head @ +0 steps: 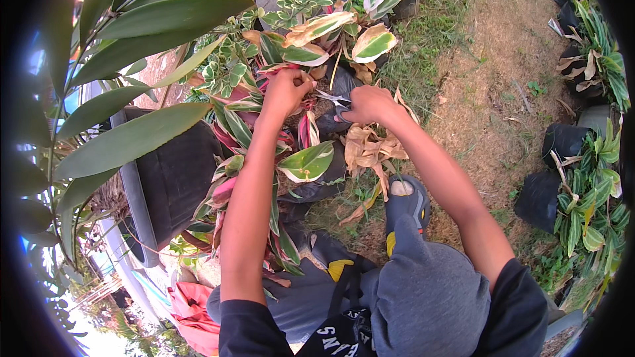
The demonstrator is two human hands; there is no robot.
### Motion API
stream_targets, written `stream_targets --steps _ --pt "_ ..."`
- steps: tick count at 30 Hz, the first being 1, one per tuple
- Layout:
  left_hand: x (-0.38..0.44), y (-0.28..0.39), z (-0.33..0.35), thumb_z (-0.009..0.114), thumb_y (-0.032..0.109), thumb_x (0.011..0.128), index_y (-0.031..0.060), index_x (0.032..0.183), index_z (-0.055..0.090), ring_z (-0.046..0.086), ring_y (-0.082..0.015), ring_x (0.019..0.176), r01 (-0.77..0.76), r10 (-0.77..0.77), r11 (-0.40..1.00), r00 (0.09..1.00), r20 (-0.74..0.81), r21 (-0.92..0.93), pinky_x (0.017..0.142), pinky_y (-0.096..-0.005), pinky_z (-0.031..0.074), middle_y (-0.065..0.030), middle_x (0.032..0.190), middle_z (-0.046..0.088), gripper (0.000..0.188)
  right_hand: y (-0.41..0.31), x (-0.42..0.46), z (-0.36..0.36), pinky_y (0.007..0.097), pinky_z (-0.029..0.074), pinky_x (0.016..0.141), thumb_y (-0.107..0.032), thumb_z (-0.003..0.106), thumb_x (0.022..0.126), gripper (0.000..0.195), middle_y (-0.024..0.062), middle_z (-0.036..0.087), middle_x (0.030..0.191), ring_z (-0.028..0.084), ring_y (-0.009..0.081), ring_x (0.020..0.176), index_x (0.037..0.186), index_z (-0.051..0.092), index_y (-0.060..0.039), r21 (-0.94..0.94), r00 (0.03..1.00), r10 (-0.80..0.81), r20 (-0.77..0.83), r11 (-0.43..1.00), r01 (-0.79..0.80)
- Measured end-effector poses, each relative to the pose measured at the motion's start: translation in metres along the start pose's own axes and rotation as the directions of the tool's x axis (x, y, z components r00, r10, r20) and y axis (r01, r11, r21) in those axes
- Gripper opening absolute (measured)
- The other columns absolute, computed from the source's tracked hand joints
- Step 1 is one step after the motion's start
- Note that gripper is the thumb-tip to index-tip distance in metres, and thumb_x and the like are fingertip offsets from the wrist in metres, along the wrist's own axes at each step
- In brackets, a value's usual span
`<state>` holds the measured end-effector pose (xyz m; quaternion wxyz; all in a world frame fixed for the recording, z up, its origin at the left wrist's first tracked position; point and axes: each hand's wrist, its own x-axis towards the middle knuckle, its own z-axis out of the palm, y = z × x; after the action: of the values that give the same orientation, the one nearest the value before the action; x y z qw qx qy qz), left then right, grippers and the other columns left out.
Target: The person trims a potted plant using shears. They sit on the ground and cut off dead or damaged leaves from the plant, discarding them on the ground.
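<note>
My right hand (373, 104) grips the handles of small metal scissors (333, 97), whose blades point left towards my left hand (289, 90). The fingers of that left hand are pinched together among the stems of a variegated plant (306, 162) with green, white and pink leaves. A small part of the plant seems to be between the fingertips; its exact shape is hard to tell. The plant grows from black plastic grow bags (342, 84). Several upper leaves, such as one white-edged leaf (374, 44), are browned. Below my right hand lies a clump of dry brown leaves (369, 146).
A large black pot (173, 173) stands tipped-looking at the left, under long dark green leaves (134, 144) that reach into view. Bare soil (481, 99) with grass patches runs along the right. Beyond it are more black grow bags (538, 201) with striped plants. A red cloth (193, 315) lies lower left.
</note>
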<state>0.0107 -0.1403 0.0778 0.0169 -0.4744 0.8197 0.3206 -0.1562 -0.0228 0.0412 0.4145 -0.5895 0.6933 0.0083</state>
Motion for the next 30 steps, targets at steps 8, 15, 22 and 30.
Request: stream_targets --steps 8,15,22,30 --pt "-0.002 0.001 0.002 0.07 0.02 0.079 -0.0001 0.084 0.068 0.062 -0.0214 0.062 -0.078 0.073 0.994 0.995 -0.067 -0.074 0.062 -0.032 0.046 -0.0128 0.071 0.066 0.021 -0.011 0.016 -0.003 0.0426 0.052 0.075 -0.055 0.065 0.074 0.058 0.0173 0.068 0.089 0.066 0.0336 0.085 0.085 0.068 0.0012 -0.057 0.996 -0.054 -0.067 0.997 0.05" --pt "-0.002 -0.001 0.003 0.069 0.023 0.081 0.0014 0.089 0.069 0.064 -0.0173 0.067 -0.05 0.046 0.996 0.997 -0.054 -0.07 0.064 -0.0296 0.048 -0.01 0.076 0.069 0.023 -0.015 0.02 -0.002 0.0413 0.052 0.077 -0.053 0.068 0.073 0.056 0.0172 0.068 0.093 0.065 0.0324 0.089 0.09 0.068 0.0004 -0.039 0.997 -0.041 -0.066 0.998 0.038" --pt "-0.001 0.002 0.004 0.07 0.018 0.079 -0.0003 0.08 0.068 0.063 -0.0224 0.061 -0.018 0.012 0.995 0.998 -0.064 -0.1 0.061 -0.0324 0.047 -0.0135 0.07 0.066 0.019 -0.009 0.017 -0.001 0.0412 0.052 0.081 -0.051 0.069 0.074 0.056 0.0169 0.067 0.1 0.064 0.0327 0.095 0.098 0.068 -0.0004 -0.012 0.999 -0.033 -0.015 0.999 0.033" --pt "-0.014 0.009 0.004 0.071 0.021 0.078 0.0041 0.1 0.066 0.065 -0.0222 0.075 -0.157 0.198 0.955 0.969 0.149 -0.25 0.072 -0.0323 0.048 -0.0084 0.081 0.07 0.028 0.016 0.001 -0.007 0.042 0.051 0.071 -0.062 0.068 0.067 0.062 0.0166 0.066 0.078 0.066 0.0325 0.079 0.086 0.067 -0.0026 0.055 0.998 -0.054 0.019 0.997 0.053"
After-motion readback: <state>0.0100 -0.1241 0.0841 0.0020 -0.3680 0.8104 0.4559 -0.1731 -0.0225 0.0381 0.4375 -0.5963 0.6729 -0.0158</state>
